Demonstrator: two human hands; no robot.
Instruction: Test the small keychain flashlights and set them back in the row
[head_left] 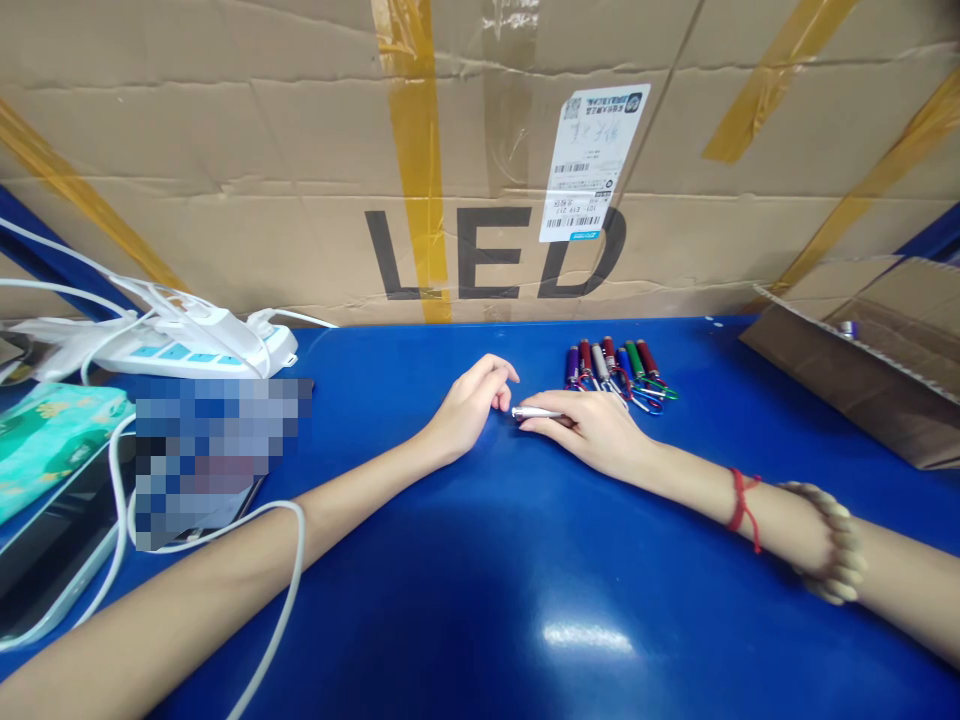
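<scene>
My right hand grips a small silver flashlight between thumb and fingers, its head pointing left. Close to that head is my left hand, fingers loosely bent and a little apart, with nothing visible in them; a small gap separates it from the flashlight. Behind my right hand lies a row of several mini flashlights in purple, red, silver, blue and green, with carabiner clips at their near ends. My right hand hides part of the row's front.
A large cardboard box marked LED stands behind the blue table. An open carton is on the right. At left are a power strip, a green packet, a dark-topped device and a white cable crossing my left forearm.
</scene>
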